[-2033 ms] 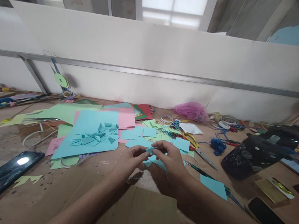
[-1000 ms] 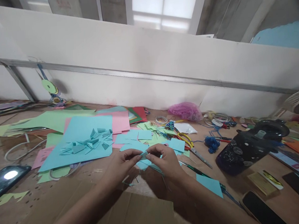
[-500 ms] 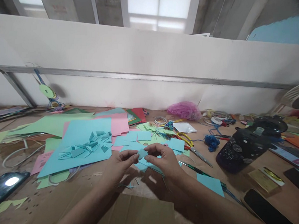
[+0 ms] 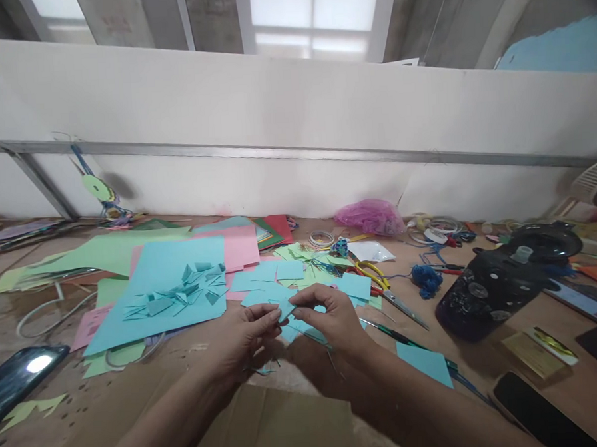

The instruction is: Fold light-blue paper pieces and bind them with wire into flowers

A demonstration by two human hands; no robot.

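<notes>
A small piece of blue paper [image 4: 285,309] is pinched between my two hands, just above the table. My left hand [image 4: 257,329] grips its left edge with thumb and forefinger. From the other side, my right hand [image 4: 328,315] holds it with thumb and fingertips. Beneath and behind the hands lie cut blue paper squares [image 4: 262,295], partly hidden by my fingers. To the left, a pile of folded blue paper pieces [image 4: 182,293] rests on a large blue sheet [image 4: 109,333]. Thin blue paper scraps [image 4: 261,370] lie below my left hand.
Yellow-handled scissors [image 4: 400,305] lie right of my hands, near a green-handled tool [image 4: 404,338] under a blue square [image 4: 424,363]. Farther right are a dark bottle [image 4: 475,297] and a phone [image 4: 538,411]. Cardboard [image 4: 289,424] lies in front; another phone [image 4: 21,378] is at left.
The view has shifted slightly. Both hands still hold the small blue paper, whose angle has changed a little between the fingertips.
</notes>
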